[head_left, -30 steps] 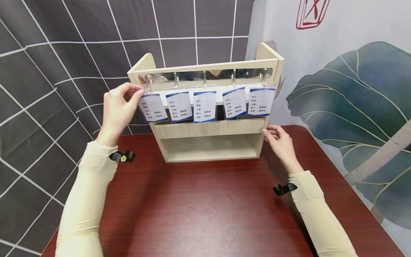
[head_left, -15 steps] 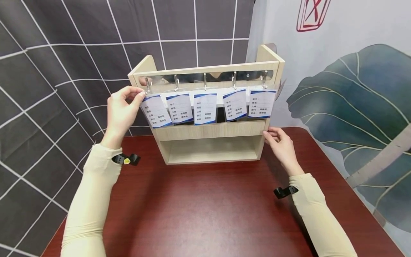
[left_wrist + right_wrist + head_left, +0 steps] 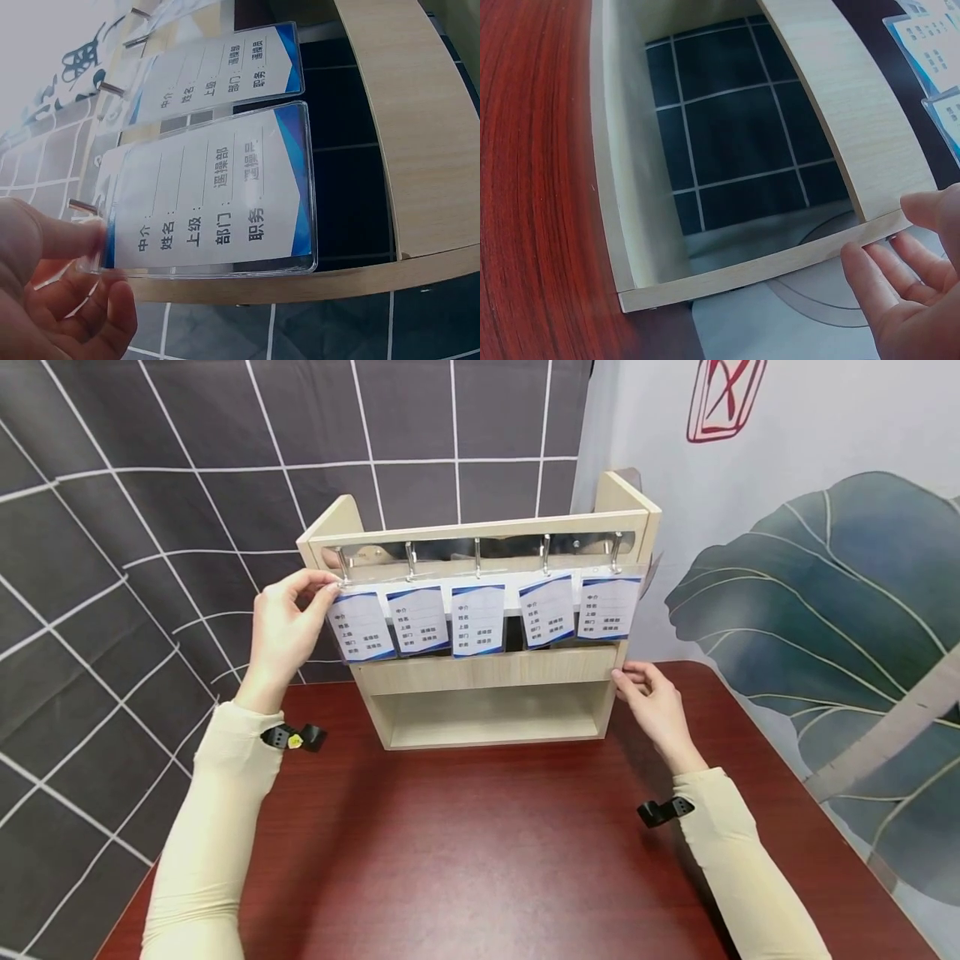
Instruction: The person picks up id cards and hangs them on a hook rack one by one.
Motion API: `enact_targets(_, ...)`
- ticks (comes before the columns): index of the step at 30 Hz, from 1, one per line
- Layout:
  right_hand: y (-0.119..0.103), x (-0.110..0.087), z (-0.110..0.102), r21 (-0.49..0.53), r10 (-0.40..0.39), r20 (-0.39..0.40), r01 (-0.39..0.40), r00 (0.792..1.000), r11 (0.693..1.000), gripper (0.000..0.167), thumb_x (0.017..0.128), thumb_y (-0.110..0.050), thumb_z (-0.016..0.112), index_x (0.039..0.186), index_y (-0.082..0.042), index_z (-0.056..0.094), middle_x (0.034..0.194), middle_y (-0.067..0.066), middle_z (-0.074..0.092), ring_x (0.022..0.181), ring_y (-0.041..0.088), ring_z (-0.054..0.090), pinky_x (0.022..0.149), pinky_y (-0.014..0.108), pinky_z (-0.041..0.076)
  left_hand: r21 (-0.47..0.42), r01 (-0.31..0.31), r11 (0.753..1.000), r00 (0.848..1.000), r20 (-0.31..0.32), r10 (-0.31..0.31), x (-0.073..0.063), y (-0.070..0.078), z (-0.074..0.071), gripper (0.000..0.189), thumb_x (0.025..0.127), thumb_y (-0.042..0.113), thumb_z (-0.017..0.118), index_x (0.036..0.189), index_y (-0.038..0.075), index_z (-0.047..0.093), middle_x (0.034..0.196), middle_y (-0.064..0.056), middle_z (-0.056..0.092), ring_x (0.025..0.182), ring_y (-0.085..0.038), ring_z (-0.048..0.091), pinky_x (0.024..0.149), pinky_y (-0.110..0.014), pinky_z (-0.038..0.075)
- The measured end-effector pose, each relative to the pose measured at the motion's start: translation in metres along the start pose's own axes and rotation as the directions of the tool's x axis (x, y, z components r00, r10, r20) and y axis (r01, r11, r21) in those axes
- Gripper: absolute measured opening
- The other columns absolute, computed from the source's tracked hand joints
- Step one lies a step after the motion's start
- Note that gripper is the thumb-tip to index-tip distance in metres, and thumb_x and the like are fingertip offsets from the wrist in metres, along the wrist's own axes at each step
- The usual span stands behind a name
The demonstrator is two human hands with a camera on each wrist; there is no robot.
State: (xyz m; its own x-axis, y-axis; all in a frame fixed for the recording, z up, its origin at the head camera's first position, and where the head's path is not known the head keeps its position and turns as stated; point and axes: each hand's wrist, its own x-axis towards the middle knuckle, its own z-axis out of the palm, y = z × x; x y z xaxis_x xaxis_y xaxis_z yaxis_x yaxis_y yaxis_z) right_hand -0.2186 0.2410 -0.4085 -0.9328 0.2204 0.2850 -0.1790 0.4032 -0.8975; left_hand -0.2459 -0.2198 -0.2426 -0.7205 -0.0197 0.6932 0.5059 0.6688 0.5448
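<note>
In the head view my left hand (image 3: 288, 620) pinches the upper left corner of the leftmost badge holder (image 3: 362, 627), just under the end hook (image 3: 342, 564). The left wrist view shows this clear holder (image 3: 210, 195) close up, thumb and fingers on its top end. Whether it hangs on the hook cannot be told. Several similar badges (image 3: 477, 618) hang in a row from metal hooks on the pale wooden rack (image 3: 487, 672). My right hand (image 3: 656, 706) holds the rack's right side board, thumb at the front edge and fingers on the outside, as the right wrist view shows.
The rack stands at the back of a dark red table (image 3: 480, 827). A dark curtain with white grid lines (image 3: 210, 502) hangs behind and to the left. To the right is a pale wall with a painted leaf (image 3: 825, 585).
My left hand has moved slightly right, close under the hook. The leftmost badge tilted, then swung back straighter and sits a little lower. The right hand stays at the rack's side.
</note>
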Motion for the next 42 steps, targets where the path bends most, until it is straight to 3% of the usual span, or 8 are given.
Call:
enact_targets(8, 0.002, 0.0, 0.0, -0.004, 0.002, 0.016, -0.002, 1.0, 1.0, 0.053, 0.1, -0.037, 0.063, 0.134, 0.003, 0.056, 0.117, 0.023, 0.065, 0.091, -0.002, 0.066, 0.081, 0.021, 0.055, -0.001, 0.007, 1.0, 0.999, 0.044, -0.007, 0.0, -0.001, -0.001, 0.02, 0.1, 0.017, 0.063, 0.108, 0.003, 0.075, 0.093, -0.017, 0.071, 0.071, -0.006, 0.054, 0.066, -0.018, 0.038)
enact_targets(15, -0.011, 0.0, -0.001, 0.017, 0.003, 0.021, -0.004, 1.0, 1.0, 0.049, 0.1, -0.03, 0.063, 0.134, 0.005, 0.056, 0.117, 0.025, 0.065, 0.093, 0.005, 0.069, 0.083, 0.025, 0.056, -0.006, 0.022, 1.0, 0.998, 0.063, -0.022, 0.002, 0.0, -0.005, 0.022, 0.1, 0.02, 0.063, 0.11, 0.005, 0.074, 0.095, -0.015, 0.071, 0.073, -0.01, 0.053, 0.066, -0.018, 0.038)
enact_targets(21, -0.005, 0.003, -0.002, 0.037, 0.005, 0.025, -0.006, 1.0, 0.999, 0.049, 0.101, -0.029, 0.063, 0.135, 0.005, 0.055, 0.118, 0.026, 0.064, 0.089, -0.004, 0.066, 0.08, 0.017, 0.054, -0.025, 0.019, 1.0, 0.998, 0.064, -0.018, 0.002, -0.005, -0.006, 0.022, 0.1, 0.02, 0.064, 0.109, 0.004, 0.074, 0.089, -0.01, 0.067, 0.072, -0.01, 0.052, 0.065, -0.019, 0.038)
enact_targets(23, -0.014, -0.001, -0.002, 0.046, 0.008, 0.031, -0.009, 0.999, 0.999, 0.047, 0.101, -0.024, 0.063, 0.134, 0.008, 0.055, 0.118, 0.029, 0.063, 0.086, -0.009, 0.063, 0.079, 0.016, 0.053, -0.023, 0.021, 1.0, 0.998, 0.063, -0.019, 0.001, -0.005, -0.006, 0.022, 0.1, 0.021, 0.063, 0.109, 0.004, 0.074, 0.088, -0.008, 0.066, 0.072, -0.011, 0.052, 0.065, -0.019, 0.038)
enact_targets(30, -0.034, -0.014, -0.003, 0.052, 0.016, 0.038, -0.017, 0.999, 0.999, 0.043, 0.101, -0.018, 0.062, 0.131, 0.012, 0.054, 0.116, 0.03, 0.063, 0.089, 0.001, 0.066, 0.084, 0.027, 0.056, -0.04, 0.014, 0.999, 0.998, 0.054, -0.012, -0.003, -0.006, -0.003, 0.021, 0.1, 0.02, 0.064, 0.111, 0.005, 0.075, 0.091, -0.014, 0.07, 0.071, -0.009, 0.053, 0.064, -0.018, 0.038)
enact_targets(35, -0.03, -0.012, -0.003, 0.069, 0.044, 0.038, -0.047, 0.998, 0.997, 0.046, 0.1, -0.021, 0.063, 0.133, 0.01, 0.054, 0.118, 0.028, 0.063, 0.087, -0.004, 0.064, 0.083, 0.025, 0.055, -0.109, 0.022, 0.994, 0.999, 0.046, -0.017, -0.004, -0.01, 0.001, 0.021, 0.099, 0.019, 0.065, 0.113, 0.006, 0.074, 0.09, -0.001, 0.07, 0.074, -0.006, 0.055, 0.066, -0.019, 0.039)
enact_targets(42, -0.035, -0.012, -0.003, 0.079, 0.025, 0.046, -0.029, 0.999, 0.996, 0.045, 0.101, -0.017, 0.061, 0.134, 0.012, 0.052, 0.119, 0.03, 0.061, 0.083, -0.011, 0.059, 0.075, 0.012, 0.052, -0.191, 0.042, 0.981, 0.999, 0.042, -0.034, -0.003, -0.014, 0.003, 0.023, 0.099, 0.018, 0.065, 0.115, 0.005, 0.073, 0.09, 0.013, 0.066, 0.076, -0.008, 0.056, 0.068, -0.02, 0.041)
